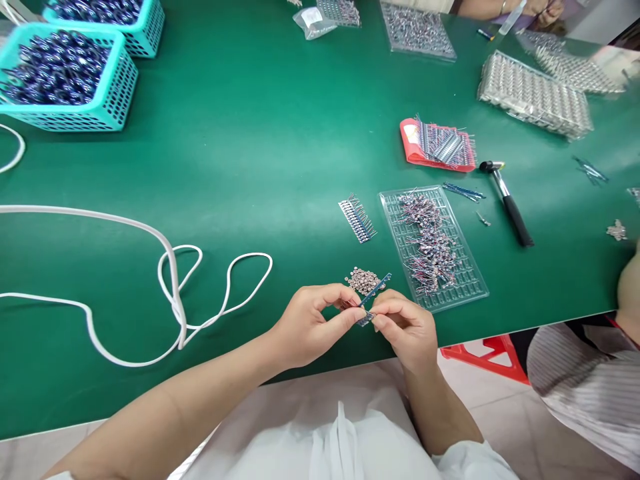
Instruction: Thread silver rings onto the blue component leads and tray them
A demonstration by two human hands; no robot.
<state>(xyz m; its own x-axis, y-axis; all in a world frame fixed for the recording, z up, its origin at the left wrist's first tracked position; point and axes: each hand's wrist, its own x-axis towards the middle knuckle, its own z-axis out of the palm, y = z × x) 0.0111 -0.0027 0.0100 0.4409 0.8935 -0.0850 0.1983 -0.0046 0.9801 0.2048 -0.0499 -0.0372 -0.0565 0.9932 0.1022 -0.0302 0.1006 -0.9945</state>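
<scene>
One camera sits on the person's head and looks forward and down. It is close to the bare left hand (pixel 315 327) and bare right hand (pixel 409 330), which show below the middle of the frame. The person's own loose white cloth top (pixel 280 447) fills the bottom middle. The big, flat green table (pixel 250 160) stretches away to the top, its near edge slanting up towards the right.

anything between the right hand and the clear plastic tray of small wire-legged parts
Nothing visible: the clear rectangular plastic tray starts just beyond the bare right hand, and the narrow blue strip ends left of the tray.
</scene>
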